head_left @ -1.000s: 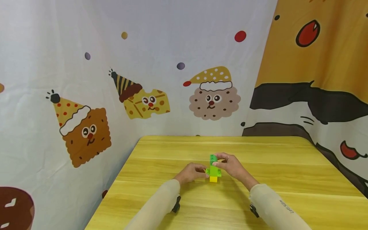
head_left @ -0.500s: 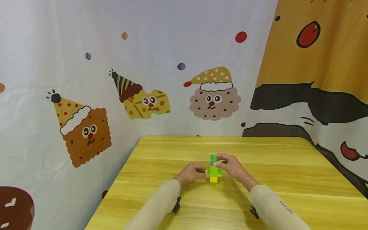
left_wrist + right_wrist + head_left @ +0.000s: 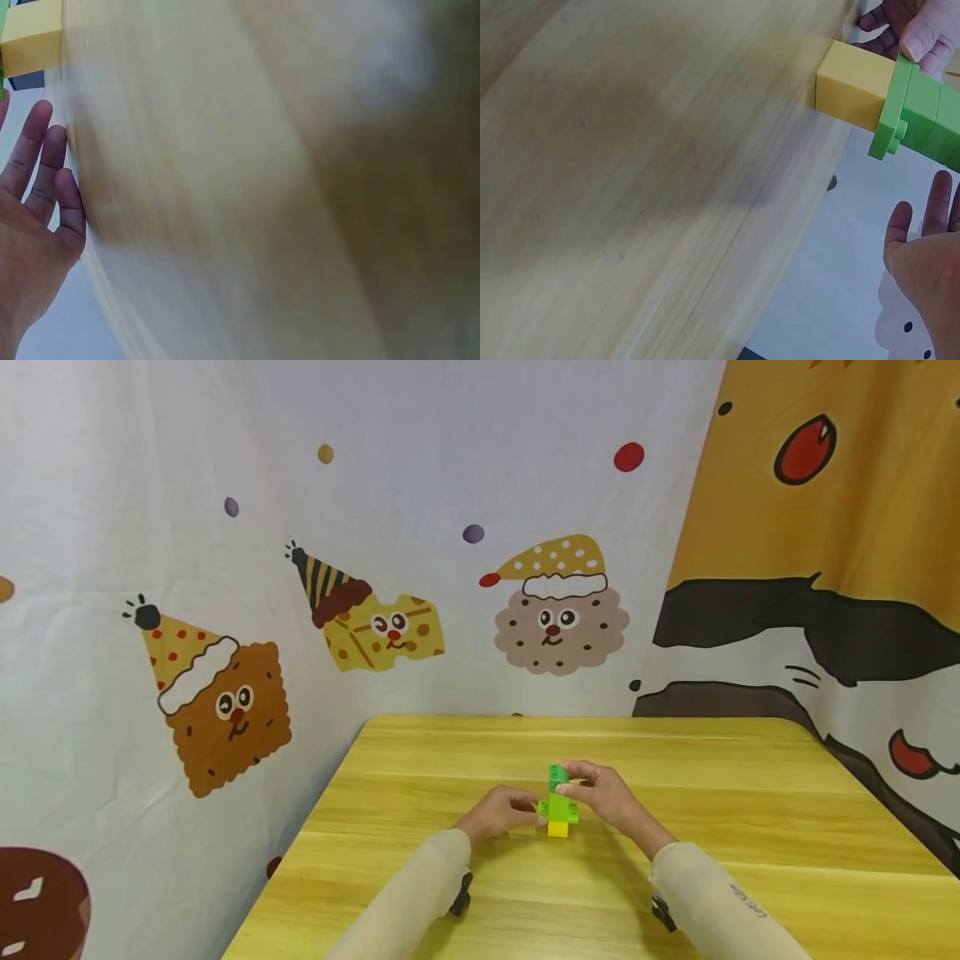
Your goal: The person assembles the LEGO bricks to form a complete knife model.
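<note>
A small tower of toy building bricks stands upright on the wooden table. Its base is a yellow brick (image 3: 558,829), also seen in both wrist views. Across that lies a flat light green plate (image 3: 891,112) whose studded ends stick out on both sides. Light green bricks (image 3: 558,808) rise from the plate, topped by a dark green brick (image 3: 555,784). My left hand (image 3: 498,810) pinches the plate's left end, thumb near side. At the top, my right hand (image 3: 606,795) holds the dark green brick between thumb and fingers. Its fingertips behind the brick are partly hidden.
The wooden table (image 3: 420,752) extends around the tower, its far edge meeting a white curtain (image 3: 420,468) printed with cartoon snacks. Both forearms wear beige sleeves (image 3: 408,893), with dark straps beneath the wrists.
</note>
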Action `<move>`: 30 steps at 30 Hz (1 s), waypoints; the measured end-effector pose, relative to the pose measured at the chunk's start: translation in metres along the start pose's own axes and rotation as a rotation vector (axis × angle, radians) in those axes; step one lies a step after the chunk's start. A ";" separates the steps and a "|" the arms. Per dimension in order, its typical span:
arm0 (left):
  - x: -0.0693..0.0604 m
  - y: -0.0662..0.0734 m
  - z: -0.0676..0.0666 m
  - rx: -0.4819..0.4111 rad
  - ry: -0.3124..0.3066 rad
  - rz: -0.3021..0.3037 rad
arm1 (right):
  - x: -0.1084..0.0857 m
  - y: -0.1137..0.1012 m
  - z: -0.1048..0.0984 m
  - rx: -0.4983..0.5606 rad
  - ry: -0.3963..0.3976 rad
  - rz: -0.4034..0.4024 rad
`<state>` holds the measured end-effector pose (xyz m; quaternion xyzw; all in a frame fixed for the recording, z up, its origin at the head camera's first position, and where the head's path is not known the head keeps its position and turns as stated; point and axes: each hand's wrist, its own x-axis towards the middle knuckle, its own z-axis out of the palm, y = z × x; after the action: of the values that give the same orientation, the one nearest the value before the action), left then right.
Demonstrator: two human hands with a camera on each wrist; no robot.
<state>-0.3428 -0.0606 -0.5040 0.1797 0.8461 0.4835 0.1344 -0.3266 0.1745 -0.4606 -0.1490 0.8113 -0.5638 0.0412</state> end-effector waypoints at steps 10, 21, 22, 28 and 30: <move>-0.001 0.004 0.000 -0.015 -0.005 0.004 | -0.001 0.001 -0.001 0.006 0.011 -0.016; -0.002 0.003 0.002 0.009 0.002 0.003 | -0.003 0.001 0.001 0.025 0.022 -0.009; -0.001 0.003 0.002 0.009 0.003 0.003 | -0.003 0.001 0.001 0.024 0.021 -0.013; -0.002 0.002 0.002 0.001 0.010 -0.002 | -0.003 0.002 0.002 0.021 0.028 -0.026; -0.002 0.001 0.003 0.001 0.010 -0.001 | -0.002 0.002 0.002 0.022 0.037 -0.015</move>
<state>-0.3400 -0.0588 -0.5043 0.1768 0.8471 0.4838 0.1305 -0.3241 0.1738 -0.4636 -0.1443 0.8045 -0.5756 0.0235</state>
